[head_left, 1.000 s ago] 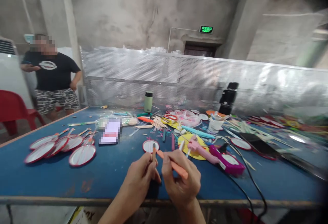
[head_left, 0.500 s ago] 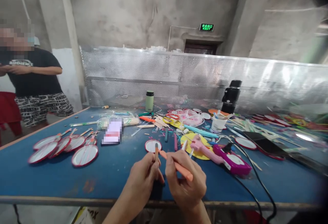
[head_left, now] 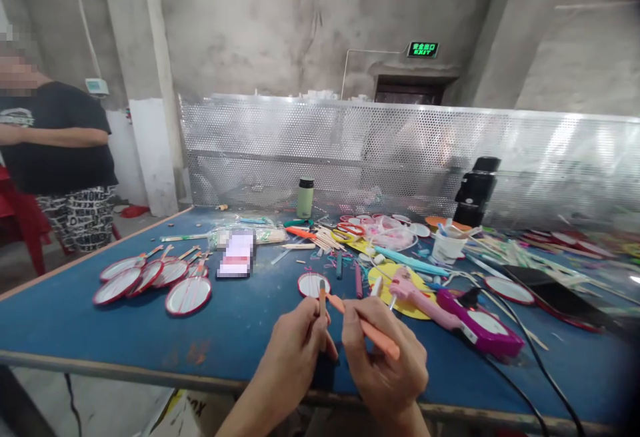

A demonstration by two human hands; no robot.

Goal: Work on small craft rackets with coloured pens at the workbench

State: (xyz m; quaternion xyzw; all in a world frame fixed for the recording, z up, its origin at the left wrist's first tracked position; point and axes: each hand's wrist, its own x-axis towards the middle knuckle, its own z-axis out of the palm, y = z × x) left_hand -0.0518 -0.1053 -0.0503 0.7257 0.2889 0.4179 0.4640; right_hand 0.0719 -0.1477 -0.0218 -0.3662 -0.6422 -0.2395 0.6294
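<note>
My left hand (head_left: 296,338) is closed around a flat wooden craft stick (head_left: 323,298), held upright, with a grey patch at its top end. In my right hand (head_left: 393,364) is an orange tapered tool (head_left: 381,339), gripped like a pen, its thin tip pointing at the stick and very close to it; whether they touch I cannot tell. Just beyond the stick lies a small white disc with a dark red rim (head_left: 311,282). A pink glue gun (head_left: 420,302) rests to the right on a yellow round piece (head_left: 380,276).
Several red-rimmed round discs on sticks (head_left: 187,296) lie at left beside a phone (head_left: 237,252). Further back stand a green bottle (head_left: 305,199), a white cup (head_left: 449,248) and a black flask (head_left: 477,190). A purple box (head_left: 481,326) trails cables. A person (head_left: 65,137) stands far left.
The whole view has shifted, so the table and my hands appear further right. My hands keep the same grip on stick and tool. The person at left has turned slightly.
</note>
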